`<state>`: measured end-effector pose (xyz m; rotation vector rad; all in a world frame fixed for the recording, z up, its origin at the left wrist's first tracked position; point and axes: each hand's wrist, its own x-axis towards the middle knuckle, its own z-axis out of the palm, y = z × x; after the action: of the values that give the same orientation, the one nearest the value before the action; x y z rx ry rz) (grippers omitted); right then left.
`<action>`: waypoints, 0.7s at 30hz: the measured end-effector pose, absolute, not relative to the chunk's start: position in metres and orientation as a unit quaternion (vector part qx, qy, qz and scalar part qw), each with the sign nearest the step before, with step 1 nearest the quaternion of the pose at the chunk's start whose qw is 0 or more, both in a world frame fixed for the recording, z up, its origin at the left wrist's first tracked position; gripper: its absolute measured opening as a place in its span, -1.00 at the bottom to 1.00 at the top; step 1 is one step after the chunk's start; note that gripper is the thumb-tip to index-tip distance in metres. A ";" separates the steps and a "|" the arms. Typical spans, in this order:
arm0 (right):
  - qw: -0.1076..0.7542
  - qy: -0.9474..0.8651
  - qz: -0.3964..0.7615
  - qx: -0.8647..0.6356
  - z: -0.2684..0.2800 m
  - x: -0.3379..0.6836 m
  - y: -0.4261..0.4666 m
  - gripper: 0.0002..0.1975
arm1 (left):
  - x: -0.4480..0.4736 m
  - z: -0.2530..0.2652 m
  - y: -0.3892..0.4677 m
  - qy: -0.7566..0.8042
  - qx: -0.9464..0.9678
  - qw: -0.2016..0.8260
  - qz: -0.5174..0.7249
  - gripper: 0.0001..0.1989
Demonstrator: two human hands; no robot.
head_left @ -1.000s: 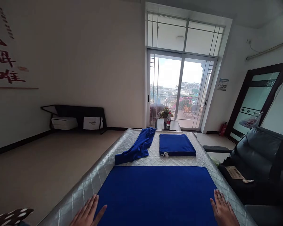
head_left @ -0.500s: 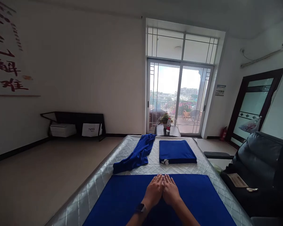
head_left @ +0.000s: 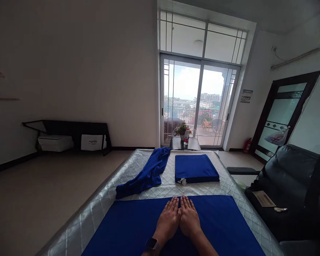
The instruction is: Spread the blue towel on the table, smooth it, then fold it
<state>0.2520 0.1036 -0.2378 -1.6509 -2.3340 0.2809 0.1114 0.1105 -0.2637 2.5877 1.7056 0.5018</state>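
A large blue cloth (head_left: 130, 227) lies spread flat across the near part of a silvery quilted mattress (head_left: 101, 209). My left hand (head_left: 169, 217), with a watch (head_left: 151, 243) on its wrist, rests palm down on this cloth near its far edge. Beside it, thumbs close together, my right hand (head_left: 188, 217) lies flat on the same cloth. Fingers of both hands are stretched forward and nothing is held. Beyond them sits a neatly folded blue cloth stack (head_left: 196, 167) with a white tag at its near corner. To its left is a crumpled blue cloth (head_left: 148, 174).
A black armchair (head_left: 288, 185) with a card and a small white object on it stands at the right. Past the mattress, a small table (head_left: 185, 143) bears a plant and a bottle (head_left: 186, 136). Against the left wall, a black bench (head_left: 74, 133) holds white boxes.
My hands have moved slightly apart at the fingertips, still flat on the cloth. The view has turned a little to the right. The cloths have not visibly changed.
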 end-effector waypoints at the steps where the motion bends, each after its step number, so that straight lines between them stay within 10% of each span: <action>1: 0.132 -0.805 0.097 -0.571 -0.236 0.252 0.103 -0.41 | 0.112 -0.261 0.109 0.544 0.825 0.002 0.154 -0.44; 21: 0.078 -0.738 0.028 -0.669 -0.235 0.391 0.112 -0.36 | -0.061 -0.259 0.104 0.645 0.756 -0.012 0.111 -0.44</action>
<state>0.3907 0.1119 -0.2348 -2.0036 -2.2111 0.0841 -0.0606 0.1037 -0.2591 2.3948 2.0407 0.3518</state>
